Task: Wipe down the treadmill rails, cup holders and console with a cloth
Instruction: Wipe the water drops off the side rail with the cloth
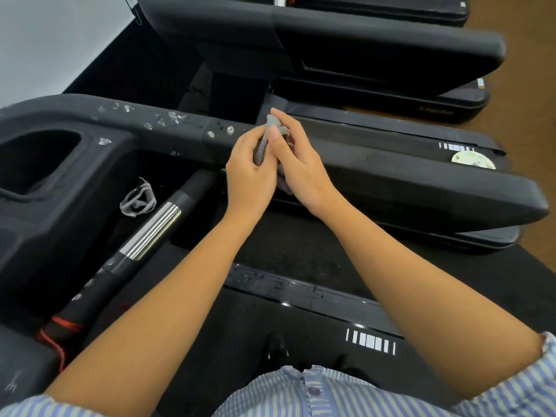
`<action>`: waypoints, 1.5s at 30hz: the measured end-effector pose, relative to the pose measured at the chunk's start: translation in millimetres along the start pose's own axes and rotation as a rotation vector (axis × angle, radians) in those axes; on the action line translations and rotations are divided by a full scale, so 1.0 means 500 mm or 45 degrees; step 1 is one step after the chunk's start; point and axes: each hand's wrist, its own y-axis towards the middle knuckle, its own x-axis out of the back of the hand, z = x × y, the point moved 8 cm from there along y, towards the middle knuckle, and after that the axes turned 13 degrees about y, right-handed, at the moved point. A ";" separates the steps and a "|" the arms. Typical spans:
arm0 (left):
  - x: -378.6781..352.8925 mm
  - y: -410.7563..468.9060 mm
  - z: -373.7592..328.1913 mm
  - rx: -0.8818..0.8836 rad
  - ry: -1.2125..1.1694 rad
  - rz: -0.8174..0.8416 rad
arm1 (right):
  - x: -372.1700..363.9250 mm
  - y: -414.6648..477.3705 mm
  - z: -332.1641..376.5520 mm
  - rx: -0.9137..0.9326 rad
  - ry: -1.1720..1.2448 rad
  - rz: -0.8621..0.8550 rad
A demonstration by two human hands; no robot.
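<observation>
A small grey cloth [264, 142] is bunched between both my hands, just above the black right-hand rail [421, 188] of the treadmill. My left hand [249, 173] pinches its lower part. My right hand [298, 164] wraps its upper part, fingertips at the top. Water droplets or shiny specks [171, 118] dot the rail's top to the left of my hands. A deep black cup holder [33, 161] opens at the far left. The console is out of view.
A chrome-and-black grip bar [150, 233] slants below the rail, with a red cord [57, 329] at its lower end. A grey tangled band [137, 200] lies in a tray. Another treadmill's rail [391, 49] runs behind. A round sticker [472, 161] sits on the side deck.
</observation>
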 end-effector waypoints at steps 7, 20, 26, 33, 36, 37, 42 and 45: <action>0.041 -0.006 0.029 0.236 -0.649 0.060 | -0.043 0.016 -0.003 -0.005 0.005 0.012; 0.140 -0.001 0.238 0.323 1.079 0.047 | -0.081 0.091 0.015 0.356 -0.828 -0.076; 0.129 0.035 0.255 0.239 1.407 0.256 | -0.130 0.119 -0.038 0.317 -1.200 0.107; 0.126 0.028 0.259 0.158 1.420 0.247 | -0.174 0.117 -0.033 0.488 -1.277 0.342; 0.131 0.026 0.260 0.195 1.368 0.234 | -0.159 0.101 -0.043 0.555 -1.284 0.474; 0.134 0.025 0.262 0.211 1.338 0.235 | -0.148 0.097 -0.043 0.554 -1.288 0.485; 0.141 0.024 0.274 0.289 1.204 0.249 | -0.121 0.121 -0.033 0.387 -1.269 0.285; 0.142 0.024 0.277 0.306 1.195 0.242 | -0.150 0.152 -0.034 0.288 -1.330 0.238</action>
